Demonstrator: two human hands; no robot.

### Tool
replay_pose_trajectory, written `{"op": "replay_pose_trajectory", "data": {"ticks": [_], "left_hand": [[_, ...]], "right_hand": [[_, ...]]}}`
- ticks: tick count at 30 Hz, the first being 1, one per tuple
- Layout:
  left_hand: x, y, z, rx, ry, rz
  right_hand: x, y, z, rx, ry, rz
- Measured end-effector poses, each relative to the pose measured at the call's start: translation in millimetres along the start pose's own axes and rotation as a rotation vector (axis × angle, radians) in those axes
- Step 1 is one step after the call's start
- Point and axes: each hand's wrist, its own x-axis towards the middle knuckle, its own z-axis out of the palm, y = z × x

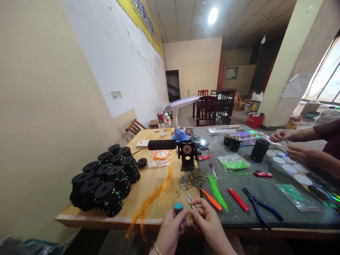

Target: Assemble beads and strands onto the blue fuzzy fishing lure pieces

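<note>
At the table's front edge, my left hand (171,226) is closed around a small piece with a turquoise top (178,205), which pokes up above the thumb. Close beside it, my right hand (205,219) has its thumb and forefinger pinched together; whatever sits between them is too small to make out. Small scissors (188,199) show just behind the right fingertips, their handles partly hidden, and I cannot tell whether the hand touches them. A pile of small metal parts (192,180) lies beyond both hands. An orange pointed tool (211,200) rests right of my right hand.
Many black foam spools (103,173) stand at left. Orange strands (155,193) hang over the front edge. A winder (186,154) and lamp (178,132) stand behind. Green strands (217,191), a red stick (238,199) and pliers (259,205) lie right. A co-worker's hands (294,145) work at far right.
</note>
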Motion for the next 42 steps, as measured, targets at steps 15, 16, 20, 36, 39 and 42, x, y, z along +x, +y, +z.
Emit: {"op": "replay_pose_trajectory", "data": {"ticks": [15,16,20,36,39,42], "left_hand": [[3,-1,0.3,-0.029,0.027,0.001],[3,-2,0.2,-0.026,0.020,0.005],[3,-2,0.7,-0.025,0.009,0.019],[7,-11,-8.5,0.068,0.010,0.087],[12,-14,-14.4,0.130,0.056,0.148],[16,-15,-18.9,0.200,0.096,0.221]], "right_hand": [[-5,16,4,-0.041,-0.033,-0.094],[-4,18,3,-0.046,-0.029,-0.097],[-3,18,3,-0.049,-0.007,-0.093],[-3,9,6,-0.059,-0.010,-0.104],[-4,11,3,-0.067,-0.031,-0.104],[-1,12,0,-0.054,-0.043,-0.105]]}}
